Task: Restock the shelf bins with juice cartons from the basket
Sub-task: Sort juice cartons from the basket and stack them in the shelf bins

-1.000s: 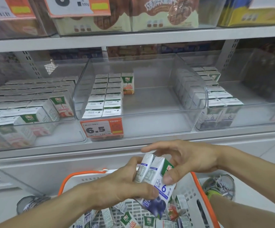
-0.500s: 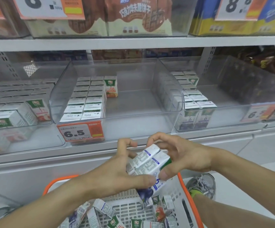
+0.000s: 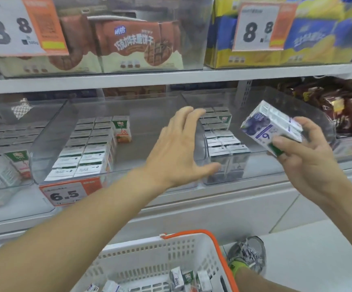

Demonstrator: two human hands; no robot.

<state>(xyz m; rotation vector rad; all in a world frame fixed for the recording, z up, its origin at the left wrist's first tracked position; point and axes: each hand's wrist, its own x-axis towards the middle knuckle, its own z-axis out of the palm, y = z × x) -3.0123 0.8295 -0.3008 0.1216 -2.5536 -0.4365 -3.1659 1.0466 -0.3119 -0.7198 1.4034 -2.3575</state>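
My right hand (image 3: 309, 163) grips white and purple blueberry juice cartons (image 3: 273, 128), held tilted in front of the right clear bin (image 3: 309, 114). That bin holds rows of similar cartons (image 3: 221, 142) along its left side. My left hand (image 3: 180, 148) is spread with straight fingers, empty, reaching at the wall between the middle bin (image 3: 44, 140) and the right bin. The middle bin holds rows of orange juice cartons (image 3: 86, 150) on its left. A white basket with an orange rim (image 3: 194, 234) sits below, with several loose cartons (image 3: 183, 279) inside.
A left bin (image 3: 2, 165) holds more cartons. An orange 6.5 price tag (image 3: 65, 193) hangs on the middle bin. The upper shelf (image 3: 171, 77) carries biscuit boxes and 8.8 tags. Snack bags (image 3: 339, 114) fill the far right. A shoe (image 3: 247, 255) stands beside the basket.
Both hands rose from above the basket to bin height. My left hand let go of the cartons and spread out; my right hand carried them up and to the right.
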